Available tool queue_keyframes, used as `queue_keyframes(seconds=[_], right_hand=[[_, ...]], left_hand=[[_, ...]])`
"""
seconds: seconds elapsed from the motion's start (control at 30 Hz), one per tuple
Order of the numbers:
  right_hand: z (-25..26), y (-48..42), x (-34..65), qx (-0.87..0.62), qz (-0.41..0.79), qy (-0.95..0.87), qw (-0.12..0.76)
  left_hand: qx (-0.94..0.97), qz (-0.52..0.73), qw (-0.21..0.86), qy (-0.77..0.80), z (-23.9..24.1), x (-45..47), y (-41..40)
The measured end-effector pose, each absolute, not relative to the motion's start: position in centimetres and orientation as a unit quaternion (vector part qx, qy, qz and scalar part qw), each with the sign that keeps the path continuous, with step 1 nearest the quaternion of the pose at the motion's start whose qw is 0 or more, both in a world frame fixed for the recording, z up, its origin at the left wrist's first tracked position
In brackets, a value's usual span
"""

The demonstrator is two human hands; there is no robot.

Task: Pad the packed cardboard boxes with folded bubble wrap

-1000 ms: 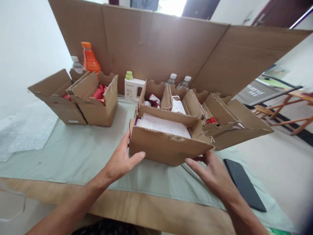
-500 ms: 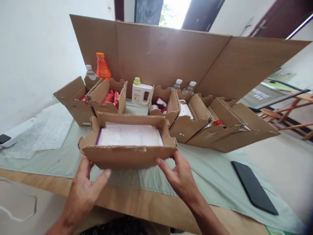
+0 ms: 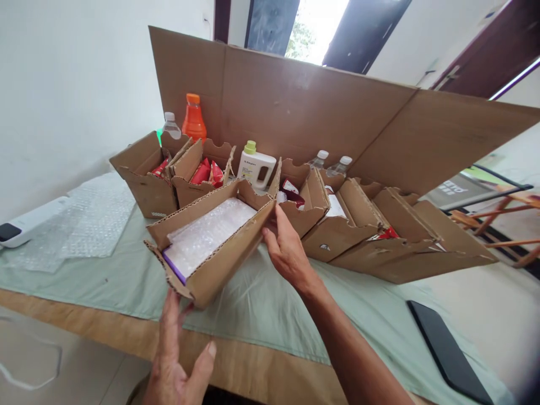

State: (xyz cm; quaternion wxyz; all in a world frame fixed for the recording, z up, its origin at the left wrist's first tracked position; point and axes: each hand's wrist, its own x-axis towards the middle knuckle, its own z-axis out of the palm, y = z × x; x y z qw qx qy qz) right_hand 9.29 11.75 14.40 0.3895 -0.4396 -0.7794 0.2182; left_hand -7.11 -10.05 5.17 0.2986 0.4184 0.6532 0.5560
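An open cardboard box point(image 3: 236, 267) sits at an angle in front of the row, its far right end close to the gap in it. Inside lies a bubble-wrapped pack point(image 3: 211, 233) with a purple edge. My right hand point(image 3: 289, 253) grips the box's far right end, thumb on the near side and the other fingers partly hidden behind the end. At the near left corner, the fingertips of my left hand point(image 3: 179, 349) touch the box from below, while its thumb stands well apart. Just behind the box is a white bottle with a green cap point(image 3: 255, 166).
Open boxes holding red packets point(image 3: 206, 171) stand left of the gap; several more boxes point(image 3: 350, 225) stand to the right. A tall cardboard panel point(image 3: 295, 95) rises behind the bottles. Bubble wrap point(image 3: 101, 214) lies at left, a black flat slab point(image 3: 447, 349) at right on the green cloth.
The box has turned, its right end swinging away from me toward the gap and its left end coming nearer. My right hand moved forward with it; my left hand shifted right and closer.
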Motion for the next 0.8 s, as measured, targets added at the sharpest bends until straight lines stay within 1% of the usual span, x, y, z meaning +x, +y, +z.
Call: queue_keyframes(seconds=[0.13,0.27,0.33,0.43,0.57,0.7,0.8], right_hand=[[12.6,11.8,7.8,-0.457,0.184,-0.759,0.425],[10.5,10.2,7.1,-0.436,0.134,-0.758,0.466],[9.9,9.5,6.7,-0.414,0.155,-0.759,0.478],[8.8,8.9,6.7,-0.403,0.218,-0.736,0.498],[5.4,8.5,8.1,-0.428,0.286,-0.711,0.478],[1.9,8.2,9.3,-0.452,0.321,-0.692,0.464],[0.8,8.2,9.3,-0.457,0.338,-0.679,0.465]], left_hand=[[0.474,0.562,0.257,0.627,5.4,-6.7,-9.5],[0.511,0.570,0.245,0.595,5.3,-5.7,-9.3],[0.535,0.571,0.250,0.571,5.4,-5.1,-9.2],[0.552,0.568,0.259,0.554,5.7,-4.4,-8.7],[0.574,0.554,0.265,0.541,5.7,-3.8,-6.9],[0.616,0.521,0.261,0.530,5.6,-3.8,-1.7],[0.615,0.517,0.268,0.532,6.3,-3.9,3.6]])
